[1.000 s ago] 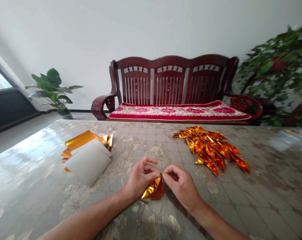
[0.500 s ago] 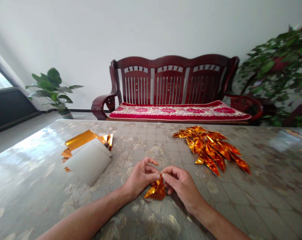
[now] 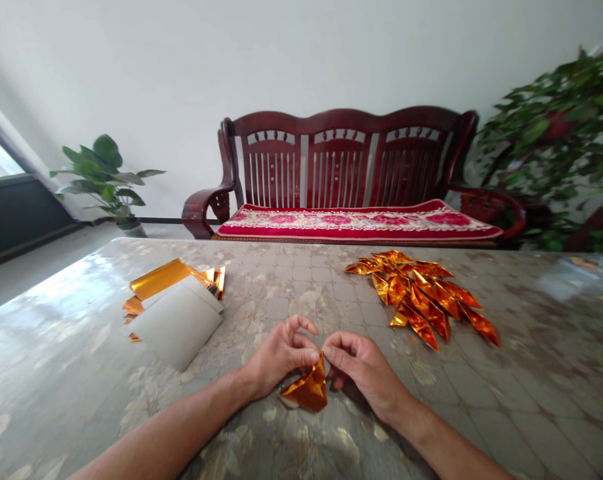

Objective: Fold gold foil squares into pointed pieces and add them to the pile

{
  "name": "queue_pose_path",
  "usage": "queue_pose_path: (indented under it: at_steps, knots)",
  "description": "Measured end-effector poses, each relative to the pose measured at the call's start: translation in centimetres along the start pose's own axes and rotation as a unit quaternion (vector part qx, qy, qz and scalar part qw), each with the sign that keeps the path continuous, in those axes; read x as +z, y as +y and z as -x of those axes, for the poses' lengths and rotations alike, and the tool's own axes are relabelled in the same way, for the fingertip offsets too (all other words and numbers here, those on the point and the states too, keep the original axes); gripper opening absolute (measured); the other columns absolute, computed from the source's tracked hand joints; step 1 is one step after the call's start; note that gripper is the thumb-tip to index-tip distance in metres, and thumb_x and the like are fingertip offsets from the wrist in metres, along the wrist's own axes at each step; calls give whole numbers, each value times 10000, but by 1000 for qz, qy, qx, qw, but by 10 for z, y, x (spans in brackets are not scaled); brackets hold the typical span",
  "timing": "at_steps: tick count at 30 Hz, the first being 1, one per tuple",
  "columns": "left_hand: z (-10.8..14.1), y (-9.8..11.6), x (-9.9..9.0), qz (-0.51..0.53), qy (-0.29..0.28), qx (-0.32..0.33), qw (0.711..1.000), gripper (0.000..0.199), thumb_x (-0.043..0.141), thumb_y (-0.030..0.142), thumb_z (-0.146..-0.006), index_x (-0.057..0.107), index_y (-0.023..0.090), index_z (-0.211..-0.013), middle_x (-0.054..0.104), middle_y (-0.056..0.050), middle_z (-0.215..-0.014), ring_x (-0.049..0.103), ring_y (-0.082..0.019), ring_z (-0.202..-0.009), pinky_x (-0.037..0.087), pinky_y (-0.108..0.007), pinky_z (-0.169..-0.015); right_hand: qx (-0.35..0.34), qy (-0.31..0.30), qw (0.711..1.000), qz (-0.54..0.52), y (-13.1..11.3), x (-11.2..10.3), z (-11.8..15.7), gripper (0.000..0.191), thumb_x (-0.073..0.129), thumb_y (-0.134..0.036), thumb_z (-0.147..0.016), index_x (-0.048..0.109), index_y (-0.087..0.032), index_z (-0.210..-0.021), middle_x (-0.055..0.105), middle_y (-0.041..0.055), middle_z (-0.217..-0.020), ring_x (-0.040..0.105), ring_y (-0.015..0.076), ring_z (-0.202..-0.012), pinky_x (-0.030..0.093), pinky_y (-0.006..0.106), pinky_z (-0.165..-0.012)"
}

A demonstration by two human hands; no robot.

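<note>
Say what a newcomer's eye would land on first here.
Probably the bright orange foil pile on the table's right side, glinting against the dull tabletop. Next, the dark red bench behind the table, with its red floral cover. Then the left hand and right hand at front centre, fingers at a folded foil piece.

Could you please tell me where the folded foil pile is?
In the head view, the folded foil pile lies right of centre on the table, beyond the right hand.

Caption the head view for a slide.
Two hands pinch gold foil between a paper stack and folded foil pieces.
</note>
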State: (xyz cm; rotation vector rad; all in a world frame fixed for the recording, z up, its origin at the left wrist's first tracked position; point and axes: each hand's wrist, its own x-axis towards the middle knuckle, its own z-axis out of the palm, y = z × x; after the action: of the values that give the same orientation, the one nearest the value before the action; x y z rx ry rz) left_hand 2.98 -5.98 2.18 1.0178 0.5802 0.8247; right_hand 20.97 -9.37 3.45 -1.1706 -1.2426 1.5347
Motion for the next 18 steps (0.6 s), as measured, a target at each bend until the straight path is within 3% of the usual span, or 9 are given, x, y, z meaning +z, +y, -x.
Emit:
queue_pose_path:
  at_steps: [9, 18]
  knots:
    - [0, 2, 0, -6, 4, -8, 1000, 526, 898, 352, -643, 510, 181, -954, 705, 21, -625, 578, -89, -461, 405, -160, -467, 8, 7, 1000, 7, -2, 2, 1, 418, 742, -566, -733, 635, -162, -737, 602, -31, -583, 522, 89, -507, 431, 203, -496]
    - [0, 1, -4, 18, -23, -35, 999, 560, 931, 394, -583, 534, 179, -914, 652, 41, -605, 501, -53, -444, 396, -144, -466, -25, -39, 999, -9, -6, 3, 2, 409, 752, -549, -754, 612, -166, -724, 567, -40, -585, 492, 89, -539, 390, 208, -539]
